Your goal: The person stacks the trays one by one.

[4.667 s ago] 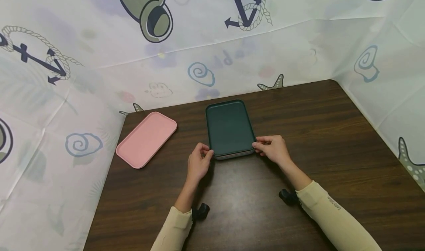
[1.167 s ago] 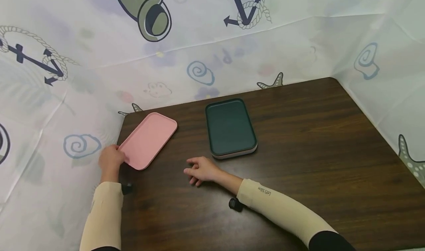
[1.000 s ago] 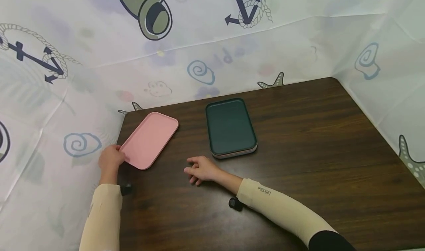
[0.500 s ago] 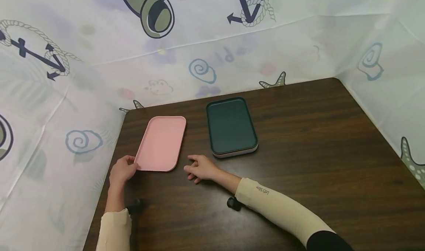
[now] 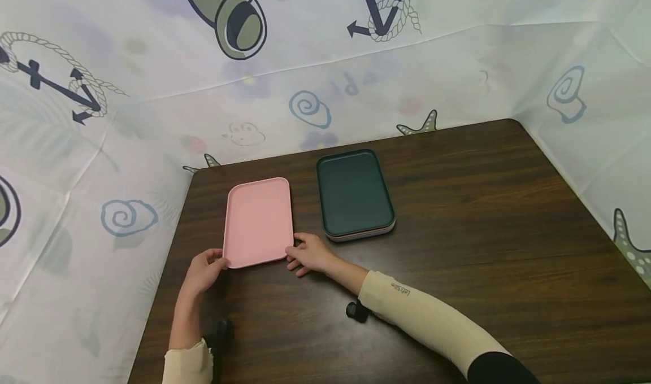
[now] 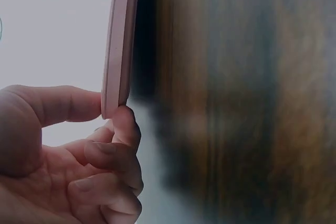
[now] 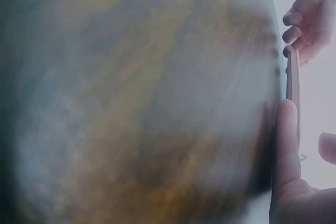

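Pale printed cloth [image 5: 76, 164] with anchors, shells and starfish hangs as a wall on the left, runs along the back and comes round on the right; it stands close around a dark brown wooden desk [image 5: 483, 220]; toward the left part of the desk lies a pink tray [image 5: 258, 221], flat, long side running away from the person, near the desk's left edge but not over it; the left hand [image 5: 203, 271] is at the tray's near left corner, its fingers [image 6: 122, 129] pinching the rim, thumb on top and the curled index finger beneath, as the left wrist view shows; the sleeve on that arm is cream; the right hand [image 5: 308, 252] is at the tray's near right corner, its fingers [image 7: 287, 129] lying along the rim and touching it; whether they truly clasp the edge I cannot tell, since the right wrist view is blurred and shows only one straight finger beside the thin pink edge; the right arm crosses the desk from the lower right in a cream sleeve; just to the right of the pink tray, apart from it, sits a dark green tray [image 5: 354, 193] on top of a small stack of trays, with paler rims showing beneath its near edge.
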`<state>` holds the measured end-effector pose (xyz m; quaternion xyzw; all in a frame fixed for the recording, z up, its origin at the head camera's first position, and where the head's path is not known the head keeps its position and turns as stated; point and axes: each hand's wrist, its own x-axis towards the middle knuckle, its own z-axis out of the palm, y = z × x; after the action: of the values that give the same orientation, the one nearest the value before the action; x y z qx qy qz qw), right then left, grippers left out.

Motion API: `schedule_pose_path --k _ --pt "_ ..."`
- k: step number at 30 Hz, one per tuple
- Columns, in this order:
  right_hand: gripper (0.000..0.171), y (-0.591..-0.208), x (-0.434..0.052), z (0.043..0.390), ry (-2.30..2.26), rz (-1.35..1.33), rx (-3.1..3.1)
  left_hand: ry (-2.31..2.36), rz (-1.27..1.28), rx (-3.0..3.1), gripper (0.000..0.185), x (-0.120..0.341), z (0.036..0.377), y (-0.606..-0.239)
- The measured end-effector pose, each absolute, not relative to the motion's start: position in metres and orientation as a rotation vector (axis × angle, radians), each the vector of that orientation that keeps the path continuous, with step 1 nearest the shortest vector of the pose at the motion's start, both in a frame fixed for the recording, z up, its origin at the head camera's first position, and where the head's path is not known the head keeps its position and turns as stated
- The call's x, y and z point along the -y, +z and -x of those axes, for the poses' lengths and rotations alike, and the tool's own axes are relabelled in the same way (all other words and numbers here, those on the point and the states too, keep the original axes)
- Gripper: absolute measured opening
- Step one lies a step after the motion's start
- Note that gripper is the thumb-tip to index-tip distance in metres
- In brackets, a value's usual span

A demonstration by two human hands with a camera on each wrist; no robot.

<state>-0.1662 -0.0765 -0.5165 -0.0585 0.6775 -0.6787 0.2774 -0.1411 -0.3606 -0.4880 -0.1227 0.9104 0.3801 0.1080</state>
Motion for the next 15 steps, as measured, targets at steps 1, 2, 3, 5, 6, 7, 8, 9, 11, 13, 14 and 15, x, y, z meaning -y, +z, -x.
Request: schedule_pose_path --k 1,2,3,5,6,7,8,9,11,13,14,15 --pt "0.062 -0.517 0.077 0.166 -1.833 0.147 -1.817 1.133 0.364 -2.668 0.039 0.360 0.141 -0.489" --pt "0.061 -0.517 0.076 0.166 -1.845 0.137 -1.814 1.142 0.372 -2.661 0.038 0.359 0.140 -0.489" --pt "0.060 -0.516 0.076 0.166 -1.857 0.131 -1.814 1.152 0.377 -2.655 0.038 0.358 0.139 -0.490" --pt "0.056 -0.516 0.077 0.166 -1.883 0.121 -1.815 1.179 0.401 -2.637 0.038 0.357 0.137 -0.490" --pt "0.054 -0.515 0.077 0.166 -1.897 0.117 -1.814 1.209 0.416 -2.628 0.038 0.356 0.136 -0.490" --pt "0.051 -0.515 0.077 0.165 -1.907 0.113 -1.814 1.237 0.435 -2.614 0.037 0.355 0.134 -0.489" --pt "0.049 -0.514 0.077 0.165 -1.916 0.111 -1.816 1.279 0.451 -2.596 0.037 0.354 0.132 -0.489" --pt "0.047 -0.513 0.077 0.165 -1.922 0.109 -1.817 1.322 0.467 -2.580 0.037 0.353 0.129 -0.488" --pt "0.043 -0.512 0.076 0.164 -1.928 0.102 -1.815 1.405 0.501 -2.544 0.037 0.351 0.124 -0.488" --pt "0.040 -0.511 0.076 0.165 -1.925 0.096 -1.814 1.476 0.527 -2.510 0.038 0.349 0.117 -0.488" --pt "0.039 -0.512 0.075 0.165 -1.920 0.096 -1.813 1.517 0.541 -2.495 0.038 0.348 0.114 -0.489" --pt "0.038 -0.512 0.075 0.165 -1.918 0.096 -1.809 1.550 0.554 -2.488 0.037 0.346 0.111 -0.490"
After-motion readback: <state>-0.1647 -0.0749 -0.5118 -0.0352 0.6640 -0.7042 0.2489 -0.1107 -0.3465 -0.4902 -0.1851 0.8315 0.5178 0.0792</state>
